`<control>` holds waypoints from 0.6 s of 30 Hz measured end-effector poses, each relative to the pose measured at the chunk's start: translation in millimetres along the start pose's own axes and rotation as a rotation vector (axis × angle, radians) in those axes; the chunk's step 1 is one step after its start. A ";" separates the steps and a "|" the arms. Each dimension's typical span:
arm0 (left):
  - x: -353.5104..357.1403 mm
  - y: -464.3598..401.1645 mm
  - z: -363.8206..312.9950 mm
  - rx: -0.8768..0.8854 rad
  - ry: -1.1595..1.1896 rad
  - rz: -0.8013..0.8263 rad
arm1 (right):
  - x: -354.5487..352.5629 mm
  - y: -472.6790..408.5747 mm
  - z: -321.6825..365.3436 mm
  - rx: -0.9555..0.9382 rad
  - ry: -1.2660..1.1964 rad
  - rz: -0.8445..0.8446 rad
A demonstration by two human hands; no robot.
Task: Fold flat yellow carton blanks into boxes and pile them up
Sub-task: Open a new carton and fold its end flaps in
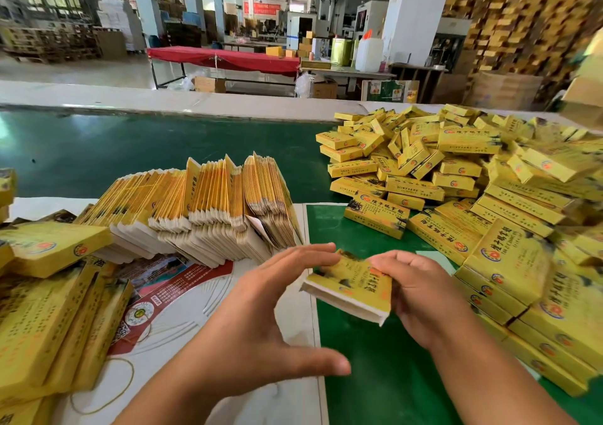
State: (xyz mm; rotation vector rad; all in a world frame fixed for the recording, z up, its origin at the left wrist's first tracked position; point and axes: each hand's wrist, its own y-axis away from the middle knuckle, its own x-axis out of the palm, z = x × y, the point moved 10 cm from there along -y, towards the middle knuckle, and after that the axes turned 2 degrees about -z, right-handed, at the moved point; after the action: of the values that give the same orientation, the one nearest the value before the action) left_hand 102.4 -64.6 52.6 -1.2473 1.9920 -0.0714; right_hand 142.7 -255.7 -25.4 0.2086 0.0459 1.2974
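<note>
My right hand (421,291) grips a yellow carton (350,286) by its right end, a little above the green mat; the carton looks partly opened, its white inner edge facing me. My left hand (261,323) hovers just left of it with fingers spread and straight, its fingertips close to the carton's upper left corner. A leaning row of flat yellow blanks (202,206) stands on edge behind my left hand. A big heap of folded yellow boxes (463,176) covers the right side of the table.
More yellow cartons (49,310) lie stacked at the left, on printed sheets (169,281). A rubber band (107,388) lies near the front edge. The green conveyor belt (130,150) runs behind the blanks. Beyond are a red table (225,57) and stacked pallets.
</note>
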 end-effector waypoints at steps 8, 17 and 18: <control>-28.9 -0.3 26.9 -0.145 -0.015 -0.266 | 22.8 14.3 13.4 -0.262 0.412 0.110; -20.2 0.4 47.5 -0.225 -0.016 -0.280 | 45.3 38.2 34.3 -0.568 0.390 0.301; -23.0 2.0 47.5 -0.222 0.016 -0.333 | 45.6 38.0 34.6 -0.569 0.387 0.308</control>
State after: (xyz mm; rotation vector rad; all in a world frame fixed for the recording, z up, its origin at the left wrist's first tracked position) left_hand 135.9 -29.7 31.7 -1.7182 1.8239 -0.0237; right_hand 124.2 -206.7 19.1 -0.5416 -0.0286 1.5873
